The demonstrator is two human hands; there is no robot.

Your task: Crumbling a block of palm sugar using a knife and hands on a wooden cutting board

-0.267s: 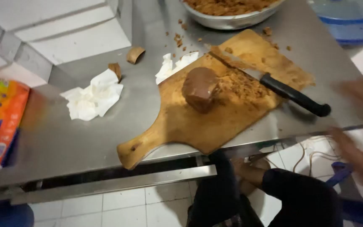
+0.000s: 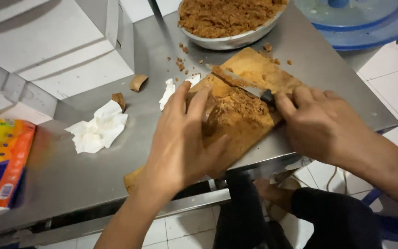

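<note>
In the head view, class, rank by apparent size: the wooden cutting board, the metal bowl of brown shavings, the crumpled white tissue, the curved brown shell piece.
1. Wooden cutting board, though the hands hide part of it.
2. Metal bowl, cropped by the top edge, so unsure against the board.
3. Crumpled white tissue.
4. Curved brown shell piece.

Brown sugar block (image 2: pixel 210 117): dark brown, round lump, sits on wooden cutting board (image 2: pixel 249 69), mostly hidden under left hand (image 2: pixel 180 143) fingers. Knife (image 2: pixel 240 85): long blade smeared with brown bits, lies flat across board, tip pointing up-left, black handle gripped in right hand (image 2: pixel 321 124). Shaved sugar crumbs (image 2: pixel 245 103): loose brown pile on board, between block and blade. Board: light wood, tilted corner-wise on tabletop, handle end poking out near front edge.
</note>
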